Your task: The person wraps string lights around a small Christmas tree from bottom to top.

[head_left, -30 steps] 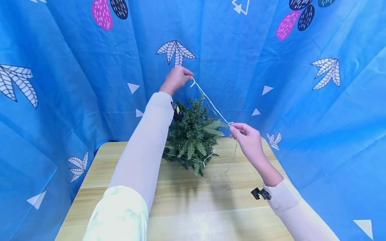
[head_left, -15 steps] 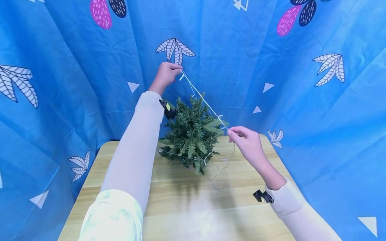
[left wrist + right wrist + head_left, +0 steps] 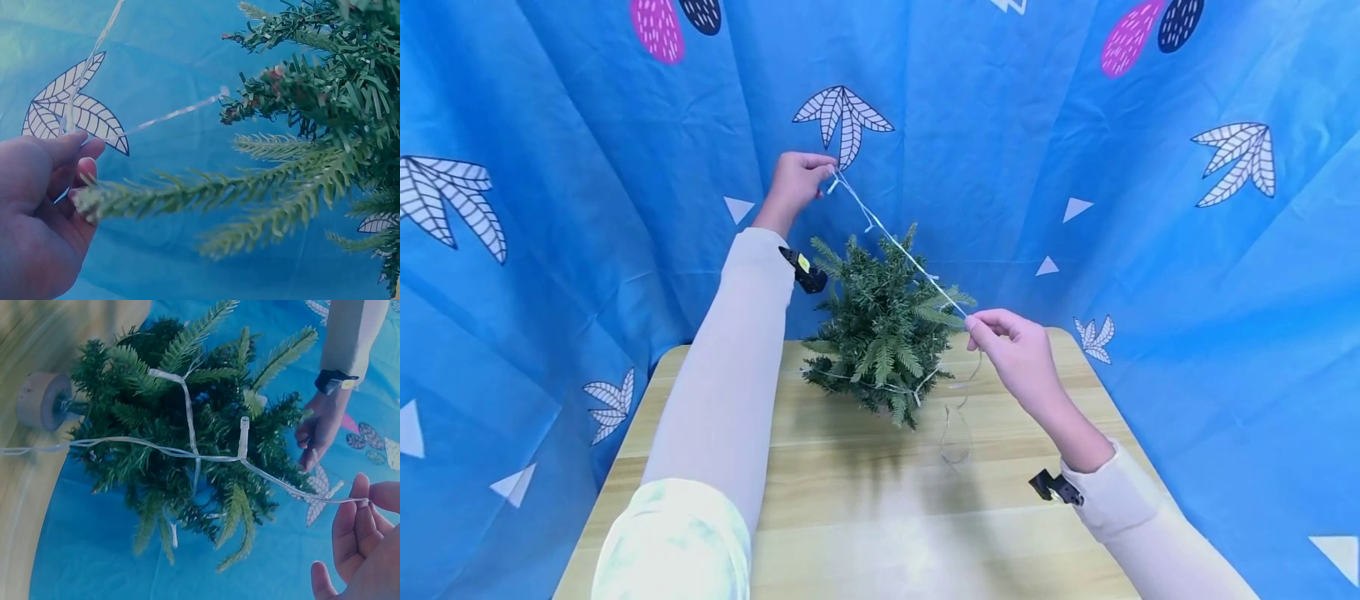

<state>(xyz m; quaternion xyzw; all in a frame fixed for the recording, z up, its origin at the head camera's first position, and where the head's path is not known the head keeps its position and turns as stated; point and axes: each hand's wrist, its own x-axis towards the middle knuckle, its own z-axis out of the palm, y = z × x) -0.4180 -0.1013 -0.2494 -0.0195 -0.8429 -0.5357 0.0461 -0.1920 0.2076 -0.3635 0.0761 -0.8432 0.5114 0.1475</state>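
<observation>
A small artificial Christmas tree (image 3: 883, 333) stands upright on the wooden table. My left hand (image 3: 797, 183), up behind and to the left of the treetop, pinches a clear string of fairy lights (image 3: 891, 239). To the right of the tree, my right hand (image 3: 1018, 354) pinches the same string between thumb and fingertip. Between the hands the string runs taut, slanting across the upper tree in the head view. Lower down, another stretch of the lights (image 3: 868, 384) wraps the bottom branches. In the right wrist view, bulbs stick out from the wire (image 3: 125, 441) in front of the branches.
The loose tail of the string (image 3: 955, 454) hangs from the right hand and trails on the table (image 3: 850, 517). Blue patterned curtain (image 3: 1000, 125) surrounds the table at the back and sides. The tree's round wooden base (image 3: 42, 400) shows in the right wrist view.
My left hand has moved left and slightly up, away from the treetop, drawing the string with it. A longer stretch now spans between the hands. My right hand has barely moved.
</observation>
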